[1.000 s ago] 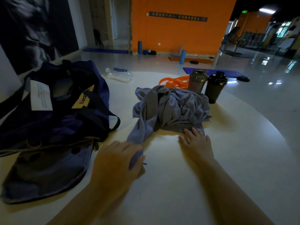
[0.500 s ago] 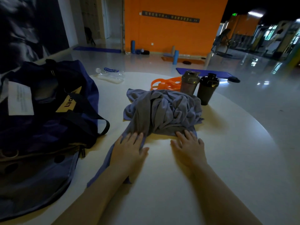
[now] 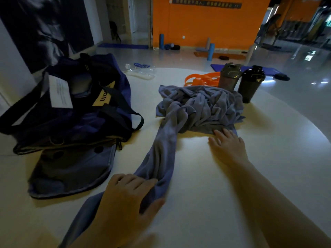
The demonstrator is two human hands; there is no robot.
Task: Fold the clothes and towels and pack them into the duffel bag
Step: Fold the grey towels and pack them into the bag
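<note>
Nearest, L hand [image 3: 129, 196] has its grip curled round the near end of the towel [image 3: 198, 108], a strip pulled out twd the worktop [image 3: 215, 194] edge; R hand [image 3: 228, 145] lies flat, fingers straight, on the towel's near hem, holding nothing. Rest of towel is bunched mid-worktop, w/ the bag [image 3: 71, 108] open at left. Behind: 2 shakers [image 3: 250, 85], orange bands [image 3: 200, 79].

Two dark shaker bottles [image 3: 240, 81] beside orange bands [image 3: 200, 80]; plastic water bottle [image 3: 140, 68] on white table [image 3: 268, 158]
</note>
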